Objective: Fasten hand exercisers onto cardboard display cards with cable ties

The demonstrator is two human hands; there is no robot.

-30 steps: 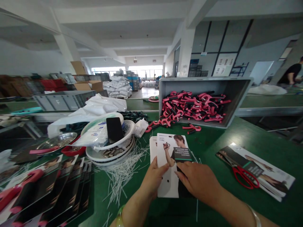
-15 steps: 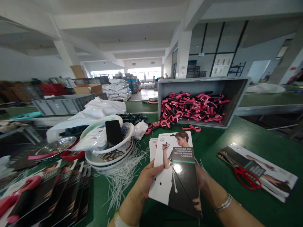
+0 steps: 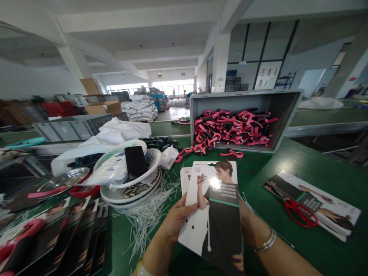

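My left hand (image 3: 176, 218) grips a printed packaging card (image 3: 198, 230), thumb on its front and fingers behind. The card reads as an adjustable grip strengthener and shows a person's picture. Another card (image 3: 185, 180) peeks out behind its left edge. A white cable tie (image 3: 209, 234) hangs on the front, its head low down; two punched holes show at the lower left. My right hand (image 3: 247, 218) is behind the card's right edge, its fingers hidden. Thin white strips show beside that hand; whether it holds them I cannot tell.
A grey crate (image 3: 287, 119) of pink-and-black hand grippers (image 3: 235, 126) lies on its side at the back. Red-handled scissors (image 3: 300, 212) rest on stacked cards (image 3: 330, 207) at right. Left are loose cable ties (image 3: 149, 218), bowls with a phone (image 3: 136, 161), and fanned cards (image 3: 77, 234).
The card has tilted slightly, and the glare on it has moved up onto the printed text. Both hands keep about the same place; more of the white strips shows beside my right hand.
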